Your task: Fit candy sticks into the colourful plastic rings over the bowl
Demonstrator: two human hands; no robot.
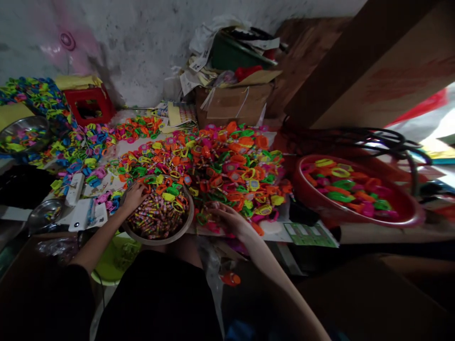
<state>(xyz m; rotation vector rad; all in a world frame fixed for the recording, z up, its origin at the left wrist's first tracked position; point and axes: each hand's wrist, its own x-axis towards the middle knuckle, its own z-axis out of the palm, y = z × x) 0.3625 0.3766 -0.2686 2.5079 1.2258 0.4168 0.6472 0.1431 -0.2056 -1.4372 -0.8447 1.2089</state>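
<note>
A round metal bowl [190,221] near my lap holds many small wrapped candies [152,215], with several toy watches [173,191] lying on top. My left hand [134,198] reaches over the bowl's left rim with its fingers curled down at the candies; what lies under the fingertips is hidden. To the right of the bowl, my right hand [227,218] is pinched at the front of a heap of bright plastic toy watches [231,166]. A green toy watch [201,218] shows at its fingertips, dim and blurred.
A red basin [414,218] with more toy watches stands right, beside black cables [384,137]. Behind the heap is a cardboard box [231,104]. On the left are a red stool [108,102], a metal bowl [37,121] and a power strip [74,189]. A yellow-green basin [106,265] sits below.
</note>
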